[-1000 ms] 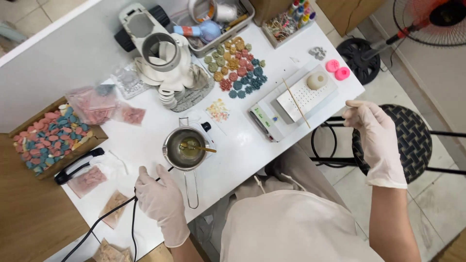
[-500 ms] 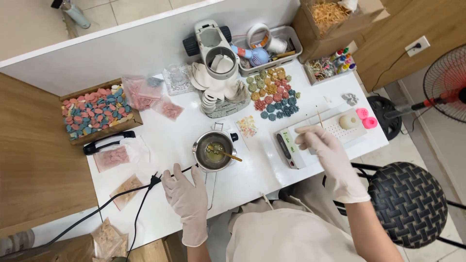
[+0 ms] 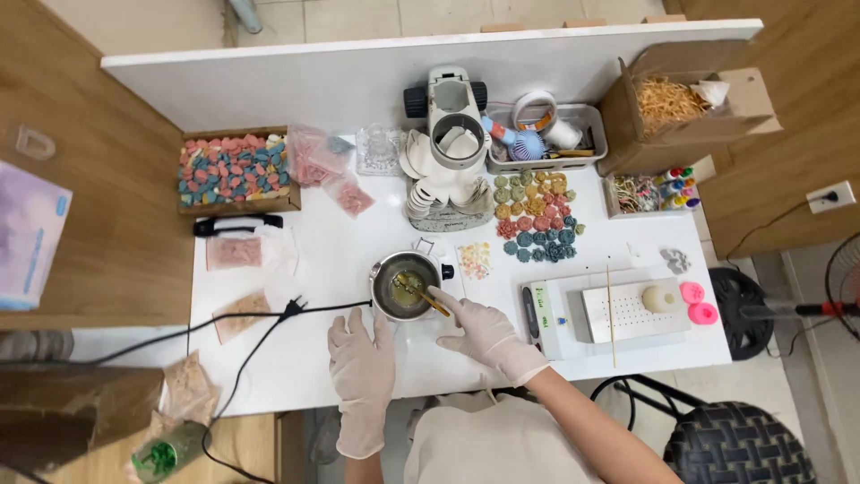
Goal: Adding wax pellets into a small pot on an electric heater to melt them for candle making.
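1. At the far left of the white table [image 3: 296, 376] a cardboard tray of pink and blue pieces [image 3: 235, 170] sits by the wall, with clear bags of pink pieces [image 3: 235, 253] below it and a black power cord [image 3: 260, 323] running in toward the middle; none of this has shifted against the earlier views, only the framing has.

2. The left hand [image 3: 361, 358], gloved in white, lies flat and open on the table just below the small metal pot [image 3: 405, 285], holding nothing; a second ago it rested in much the same spot, so it has stayed as the steadying hand.

3. The small metal pot stands at the table's middle front, with yellowish-green liquid in it and a stick [image 3: 419, 291] slanting out over its right rim.

4. The right hand [image 3: 484, 330] is what changed; a second ago it hung off the table's right edge near the stool, half a second ago it was over the white heating plate [image 3: 618, 312], and now its fingertips close on the stick at the pot's rim; the work has therefore moved from the plate to the pot, by my judgement stirring.

5. Further right lie rows of coloured moulded pieces [image 3: 536, 220], a cream lump [image 3: 661, 298] and two pink pieces [image 3: 697, 303] beside the plate.
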